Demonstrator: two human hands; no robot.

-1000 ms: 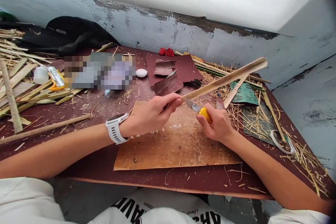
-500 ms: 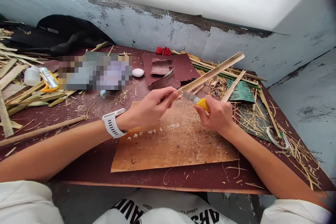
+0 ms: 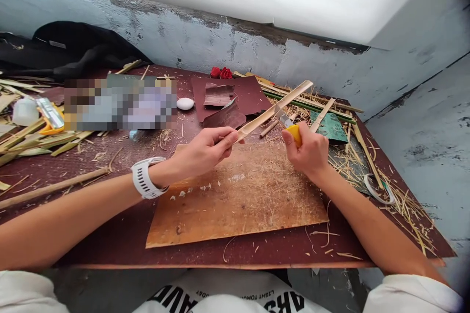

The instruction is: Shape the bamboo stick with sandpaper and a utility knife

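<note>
My left hand (image 3: 209, 149), with a white watch (image 3: 147, 177) on the wrist, pinches the near end of a split bamboo strip (image 3: 262, 118). The strip slants up and away to the right, its hollow side showing. In my right hand (image 3: 308, 149) is a utility knife (image 3: 294, 133) with a yellow handle, fingers wrapped round it. Its blade rests against the strip past the middle of its length. Both hands are above a worn wooden board (image 3: 235, 205) scattered with fine shavings.
Bamboo strips (image 3: 22, 142) and another yellow knife (image 3: 51, 115) lie at the left. A white egg-shaped object (image 3: 185, 103), dark red sheets (image 3: 253, 93) and red flowers (image 3: 221, 73) sit farther back. Shavings, a green packet (image 3: 330, 126) and a tape ring (image 3: 380, 189) are at the right.
The knife blade has moved along the bamboo strip, from beside my left hand toward the far end. My left hand keeps its pinch. The view has shifted slightly right.
</note>
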